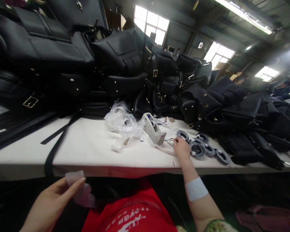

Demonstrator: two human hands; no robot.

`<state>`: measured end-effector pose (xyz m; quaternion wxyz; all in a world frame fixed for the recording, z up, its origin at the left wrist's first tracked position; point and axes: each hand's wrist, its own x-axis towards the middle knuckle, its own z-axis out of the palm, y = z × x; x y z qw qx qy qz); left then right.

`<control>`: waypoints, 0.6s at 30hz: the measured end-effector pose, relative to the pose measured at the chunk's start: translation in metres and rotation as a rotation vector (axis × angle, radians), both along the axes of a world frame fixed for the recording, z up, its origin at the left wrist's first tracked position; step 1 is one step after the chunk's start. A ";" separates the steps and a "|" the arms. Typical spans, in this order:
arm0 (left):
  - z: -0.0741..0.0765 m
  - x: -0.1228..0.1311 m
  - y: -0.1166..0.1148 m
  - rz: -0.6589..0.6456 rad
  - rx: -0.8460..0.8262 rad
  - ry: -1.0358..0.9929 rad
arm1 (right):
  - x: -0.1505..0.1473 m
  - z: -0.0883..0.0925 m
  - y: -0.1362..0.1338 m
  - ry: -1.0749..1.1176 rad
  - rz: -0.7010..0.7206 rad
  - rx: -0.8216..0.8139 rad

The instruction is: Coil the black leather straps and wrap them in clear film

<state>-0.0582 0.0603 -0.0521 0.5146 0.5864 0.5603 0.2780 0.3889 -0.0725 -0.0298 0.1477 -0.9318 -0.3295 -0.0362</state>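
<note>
My left hand (54,196) is low at the left, in front of the table edge. A crumpled, translucent piece of thin wrapping (83,193) is pinched between its thumb and fingers. My right hand (182,149) reaches over the table with its fingertips pressed together. What they hold is too small to make out. Just left of those fingertips stands a light grey tape dispenser (151,129), tilted in view. Dark, rolled coils (197,149) with pale bands lie beside and beyond the right hand.
A white-topped table (87,145) spans the view. Black leather bags (123,48) with gold buckles are piled high along its back. Crumpled clear plastic (122,119) lies left of the dispenser. A black strap (55,151) hangs over the front edge.
</note>
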 end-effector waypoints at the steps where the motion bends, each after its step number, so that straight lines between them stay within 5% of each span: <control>1: 0.007 0.010 -0.006 -0.063 -0.044 -0.024 | 0.010 -0.001 -0.003 -0.015 -0.031 -0.056; 7: 0.018 0.065 -0.035 -0.293 -0.152 -0.220 | 0.034 -0.007 -0.009 -0.001 -0.025 -0.358; 12: 0.012 0.082 -0.044 -0.371 -0.225 -0.349 | 0.051 0.013 -0.013 0.019 0.069 -0.457; 14: 0.011 0.085 -0.046 -0.406 -0.257 -0.390 | 0.052 0.027 -0.021 0.002 0.105 -0.339; 18: 0.009 0.094 -0.047 -0.487 -0.305 -0.445 | 0.023 0.049 -0.040 0.195 0.286 0.232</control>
